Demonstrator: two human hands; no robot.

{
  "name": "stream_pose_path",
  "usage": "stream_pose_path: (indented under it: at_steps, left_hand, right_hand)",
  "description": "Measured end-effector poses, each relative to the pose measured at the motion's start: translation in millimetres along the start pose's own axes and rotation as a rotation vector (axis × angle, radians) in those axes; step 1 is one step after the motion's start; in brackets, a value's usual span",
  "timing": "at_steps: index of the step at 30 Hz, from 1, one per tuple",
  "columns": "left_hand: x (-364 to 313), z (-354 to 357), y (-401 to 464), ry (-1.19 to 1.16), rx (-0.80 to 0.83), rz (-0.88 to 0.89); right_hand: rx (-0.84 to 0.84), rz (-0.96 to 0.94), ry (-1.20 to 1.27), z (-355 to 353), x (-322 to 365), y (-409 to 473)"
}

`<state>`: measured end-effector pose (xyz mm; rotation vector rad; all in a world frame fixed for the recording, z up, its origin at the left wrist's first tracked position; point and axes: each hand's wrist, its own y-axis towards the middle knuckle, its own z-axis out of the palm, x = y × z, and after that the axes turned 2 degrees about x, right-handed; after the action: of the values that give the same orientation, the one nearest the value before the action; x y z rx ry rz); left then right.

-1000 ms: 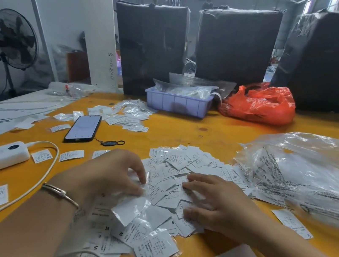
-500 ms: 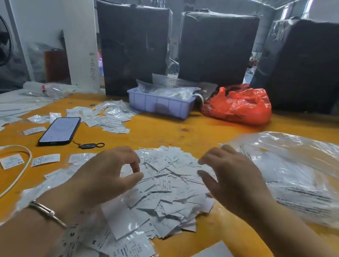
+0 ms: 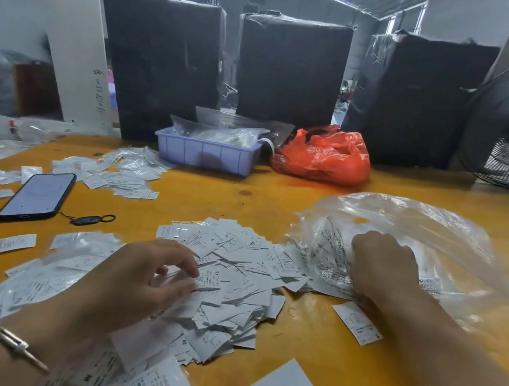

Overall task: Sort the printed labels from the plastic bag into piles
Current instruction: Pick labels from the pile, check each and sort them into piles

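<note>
Fingers (image 3: 371, 244) of right hand (image 3: 383, 266) curled into plastic bag (image 3: 438, 242) mouth, grip contents unclear; left hand (image 3: 139, 278) loosely open over labels (image 3: 233, 276) heap. Bag lies right; right hand nearer.

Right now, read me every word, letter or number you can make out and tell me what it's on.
"XS": label in the central pile, by the left hand.
"S": label at the pile's near edge.
"S": loose label near the right arm.
"M": bagged label by the left wrist.
All finer print on the labels and the clear plastic bag: too small or blurred.
</note>
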<state>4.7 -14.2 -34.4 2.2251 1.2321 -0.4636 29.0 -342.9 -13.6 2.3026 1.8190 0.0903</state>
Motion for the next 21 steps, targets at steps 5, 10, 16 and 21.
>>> stream_pose_path:
  at_steps: [5, 10, 16, 21]
  left_hand:
    - [-1.3, 0.9, -0.3, -0.022, 0.007, -0.006]
    - [-1.9, -0.7, -1.2, -0.039, 0.01, -0.015]
    - [-4.2, -1.6, -1.8, -0.034, 0.015, -0.018]
    - [-5.3, -2.3, -2.0, -0.036, 0.011, -0.034]
  right_hand:
    - [-0.127, 0.043, 0.071, 3.0, -3.1, 7.4]
    - [-0.157, 0.072, 0.131, 4.7, -2.1, 6.5]
    - [-0.116, 0.11, 0.113, 4.4, -4.2, 6.9]
    - [-0.192, 0.097, 0.233, 2.9, -1.8, 2.2]
